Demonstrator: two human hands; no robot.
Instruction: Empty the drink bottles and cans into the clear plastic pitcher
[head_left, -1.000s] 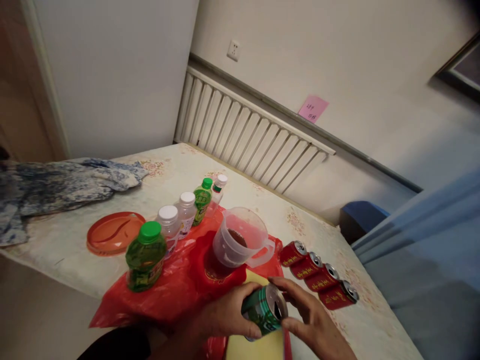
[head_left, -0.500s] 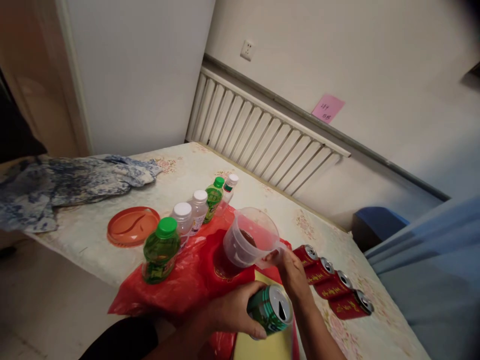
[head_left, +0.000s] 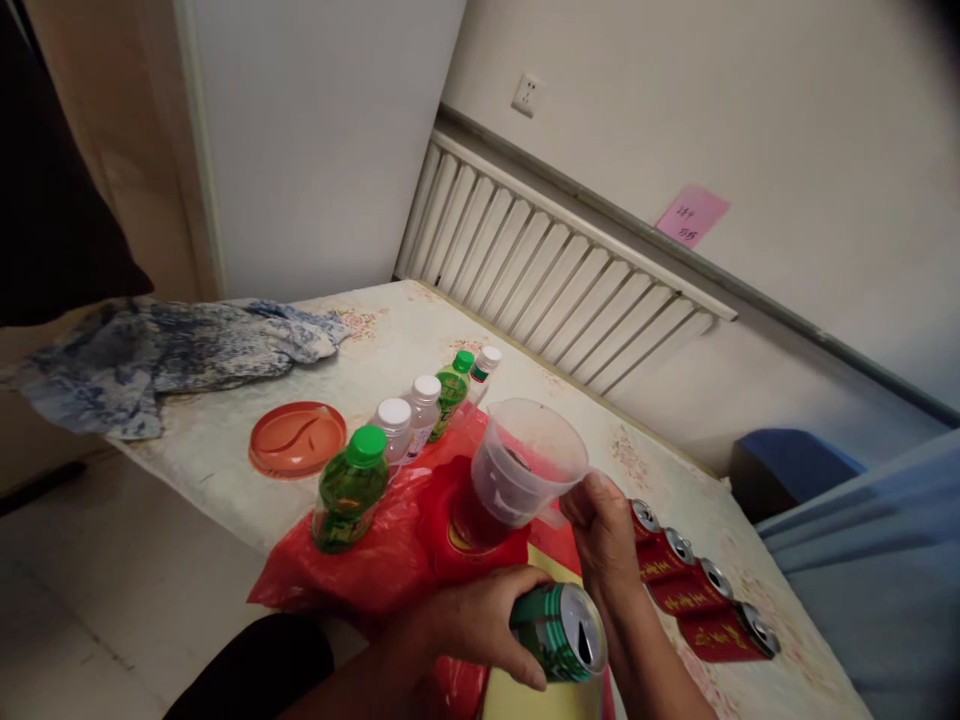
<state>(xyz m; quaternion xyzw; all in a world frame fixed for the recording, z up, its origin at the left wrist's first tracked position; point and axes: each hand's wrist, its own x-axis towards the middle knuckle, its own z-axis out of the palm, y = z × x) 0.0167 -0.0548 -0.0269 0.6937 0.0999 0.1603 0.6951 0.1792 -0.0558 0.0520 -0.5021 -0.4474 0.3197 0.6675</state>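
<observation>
Where the head view looks down, the left hand (head_left: 491,622) has its grip wrapped round a green metal drink can (head_left: 546,630), tilted, opened top facing right. Can's above a yellow flat sheet (head_left: 517,692), near table edge. Right hand (head_left: 606,518): grip closed on the handle of a translucent plastic measuring jug (head_left: 525,462). Jug is just beyond the can, over a red scalloped dish (head_left: 442,520); contact between those two: can't tell. Crumpled red plastic bag (head_left: 300,572) spread under dish and bottles.

Left of jug, slanting row: squat green bottle with green cap (head_left: 349,500), two clear white-capped jars (head_left: 397,430), slimmer green-capped green bottle (head_left: 452,390), clear white-capped bottle (head_left: 477,384). Round orange plastic lid (head_left: 279,442) just left of the row, blue-and-white patterned cloth (head_left: 217,345) farther left. Right of the right hand: four red metal cans (head_left: 684,590), row, on their sides or steeply angled, can't tell. All on a floral-covered table (head_left: 390,345).
</observation>
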